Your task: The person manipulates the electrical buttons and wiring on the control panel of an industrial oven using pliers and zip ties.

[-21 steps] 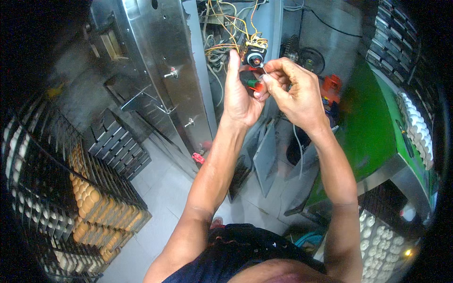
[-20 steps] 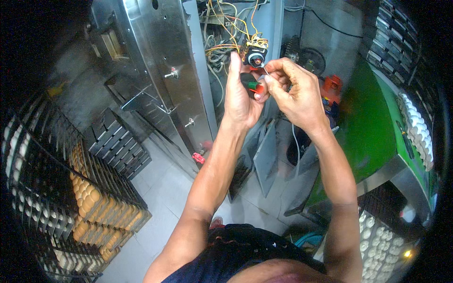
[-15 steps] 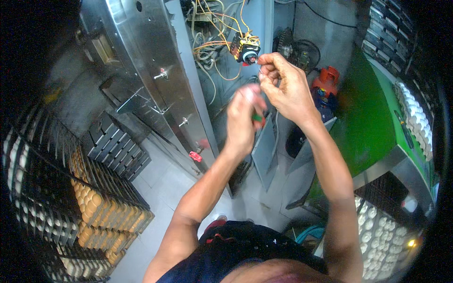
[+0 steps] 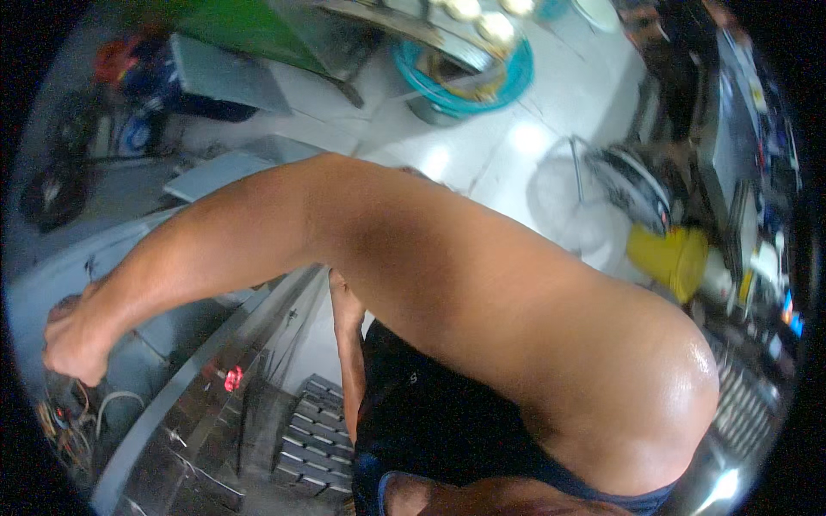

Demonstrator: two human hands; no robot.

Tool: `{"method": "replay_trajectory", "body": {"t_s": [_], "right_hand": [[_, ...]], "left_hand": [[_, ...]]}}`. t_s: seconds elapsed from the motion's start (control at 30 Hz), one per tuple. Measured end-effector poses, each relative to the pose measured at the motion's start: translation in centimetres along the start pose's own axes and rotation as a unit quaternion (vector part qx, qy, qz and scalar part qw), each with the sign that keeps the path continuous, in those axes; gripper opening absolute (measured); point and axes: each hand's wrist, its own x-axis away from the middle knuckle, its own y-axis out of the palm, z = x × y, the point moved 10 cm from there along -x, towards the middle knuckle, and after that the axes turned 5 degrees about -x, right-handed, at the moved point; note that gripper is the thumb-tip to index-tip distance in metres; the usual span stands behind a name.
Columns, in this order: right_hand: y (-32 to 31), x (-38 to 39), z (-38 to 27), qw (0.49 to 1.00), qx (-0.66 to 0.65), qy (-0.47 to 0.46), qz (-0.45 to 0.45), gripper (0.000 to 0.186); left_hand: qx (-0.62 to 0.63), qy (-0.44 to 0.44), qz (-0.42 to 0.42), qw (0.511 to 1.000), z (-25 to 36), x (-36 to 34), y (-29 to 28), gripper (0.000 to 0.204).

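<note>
My right arm stretches across the view to the far left. There my right hand (image 4: 77, 344) is curled into a fist at the metal cabinet, just above a tangle of thin coloured wires (image 4: 64, 430). Whatever its fingers hold, if anything, is hidden. Below my right forearm, part of my left hand (image 4: 346, 301) shows close to my dark clothing, and its fingers are largely covered by the arm. A steel panel (image 4: 202, 404) with a red valve knob (image 4: 233, 378) runs along the cabinet's near side.
A teal basin (image 4: 422, 90) stands on the tiled floor at the top. Right of centre is a yellow bucket (image 4: 675, 258). Grey metal sheets (image 4: 224, 172) lie beyond my forearm, under a green surface (image 4: 267, 34). Dark slatted trays (image 4: 314, 434) are at lower left.
The view has swung to the right, carrying the cabinet to the left edge. My left hand has dropped from the wires toward my body; my right hand remains at the cabinet.
</note>
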Motion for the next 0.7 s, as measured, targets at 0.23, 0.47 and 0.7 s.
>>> {"method": "replay_trajectory", "body": {"t_s": [0.23, 0.47, 0.7], "right_hand": [[-0.6, 23.3, 0.4, 0.983, -0.179, -0.036, 0.004, 0.031], [-6.7, 70.4, 15.5, 0.767, 0.091, 0.615, -0.158, 0.037], [-23.4, 88.9, 24.6, 0.699, 0.239, 0.673, -0.004, 0.032]], "left_hand": [[0.108, -0.171, -0.058, 0.978, -0.3, 3.8, 7.8, 0.024], [0.088, -0.173, -0.137, 0.971, 1.3, 1.1, 12.2, 0.024], [0.069, -0.167, -0.091, 0.979, -0.3, -1.7, 22.2, 0.017]]}}
